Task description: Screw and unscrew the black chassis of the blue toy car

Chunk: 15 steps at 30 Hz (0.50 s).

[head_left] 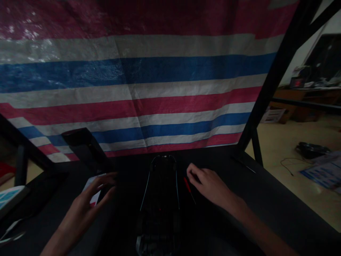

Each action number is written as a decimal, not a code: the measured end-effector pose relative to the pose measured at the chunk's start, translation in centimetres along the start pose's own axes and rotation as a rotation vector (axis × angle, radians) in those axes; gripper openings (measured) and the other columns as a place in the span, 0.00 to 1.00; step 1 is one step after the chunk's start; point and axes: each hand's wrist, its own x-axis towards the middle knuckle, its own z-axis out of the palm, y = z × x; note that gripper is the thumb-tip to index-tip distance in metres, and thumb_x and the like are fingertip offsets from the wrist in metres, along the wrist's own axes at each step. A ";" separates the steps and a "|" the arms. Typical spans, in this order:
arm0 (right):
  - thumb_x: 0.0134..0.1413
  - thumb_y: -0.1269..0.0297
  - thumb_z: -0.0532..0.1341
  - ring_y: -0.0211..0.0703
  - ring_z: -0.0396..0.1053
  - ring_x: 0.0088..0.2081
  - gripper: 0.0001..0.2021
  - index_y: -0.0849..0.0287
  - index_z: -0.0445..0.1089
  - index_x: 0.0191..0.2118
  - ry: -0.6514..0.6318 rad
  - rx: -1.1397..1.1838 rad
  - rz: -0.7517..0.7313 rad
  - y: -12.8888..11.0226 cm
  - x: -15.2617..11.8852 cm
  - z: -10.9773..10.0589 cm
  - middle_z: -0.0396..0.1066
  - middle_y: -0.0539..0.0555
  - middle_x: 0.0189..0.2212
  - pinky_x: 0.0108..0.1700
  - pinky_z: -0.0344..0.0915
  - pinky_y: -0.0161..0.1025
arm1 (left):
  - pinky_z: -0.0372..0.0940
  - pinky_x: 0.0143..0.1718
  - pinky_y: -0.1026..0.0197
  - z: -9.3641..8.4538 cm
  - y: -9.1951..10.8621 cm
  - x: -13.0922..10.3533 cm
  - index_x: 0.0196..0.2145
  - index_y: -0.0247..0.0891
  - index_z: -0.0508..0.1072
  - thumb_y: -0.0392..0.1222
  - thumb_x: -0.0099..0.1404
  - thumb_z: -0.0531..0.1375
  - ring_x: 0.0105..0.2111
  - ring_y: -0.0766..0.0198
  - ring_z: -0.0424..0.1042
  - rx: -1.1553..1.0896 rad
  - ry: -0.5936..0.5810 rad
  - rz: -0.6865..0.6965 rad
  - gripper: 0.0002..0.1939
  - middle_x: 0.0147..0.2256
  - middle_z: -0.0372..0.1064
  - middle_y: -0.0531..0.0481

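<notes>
A long black toy car (160, 199), seemingly with its underside up, lies in the middle of the dark table with thin pale-blue lines along its sides. Left of it, my left hand (89, 201) hovers, fingers spread and blurred, with nothing visible in them. A white and red card or box (93, 188) lies partly hidden behind that hand. On the other side of the car, my right hand (209, 183) is loosely curled, a gap showing between thumb and fingers, and seems to hold nothing. Beside its fingertips lies a screwdriver (187, 185) with a red handle, apart from the car.
Behind the table hangs a striped plastic sheet (160, 73) on a black frame (274, 80). A dark upright object (85, 147) stands at the back left. A thin metal-tipped tool (249, 168) lies at the back right. A white device (12, 199) sits at the left edge.
</notes>
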 end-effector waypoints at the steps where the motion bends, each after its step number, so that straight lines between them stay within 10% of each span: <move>1: 0.76 0.65 0.54 0.44 0.78 0.36 0.05 0.53 0.66 0.47 -0.006 -0.030 -0.004 0.4 1.3 0.5 0.78 0.50 0.35 0.38 0.61 0.40 | 0.75 0.57 0.44 0.7 2.2 1.5 0.47 0.48 0.77 0.62 0.71 0.64 0.62 0.38 0.75 -0.086 -0.079 0.036 0.18 0.66 0.72 0.44; 7: 0.75 0.62 0.55 0.49 0.79 0.33 0.07 0.55 0.68 0.49 -0.028 -0.163 -0.038 1.8 4.1 3.4 0.79 0.54 0.33 0.34 0.57 0.41 | 0.61 0.68 0.39 7.2 7.9 7.2 0.48 0.42 0.79 0.65 0.76 0.55 0.61 0.40 0.74 -0.495 -0.112 -0.045 0.25 0.59 0.77 0.41; 15: 0.70 0.62 0.59 0.57 0.82 0.38 0.13 0.59 0.71 0.55 -0.070 -0.218 -0.036 1.8 2.4 4.6 0.81 0.58 0.36 0.36 0.64 0.45 | 0.52 0.75 0.43 10.3 7.8 5.0 0.67 0.52 0.68 0.61 0.75 0.61 0.75 0.45 0.55 -0.614 -0.253 -0.207 0.27 0.73 0.62 0.48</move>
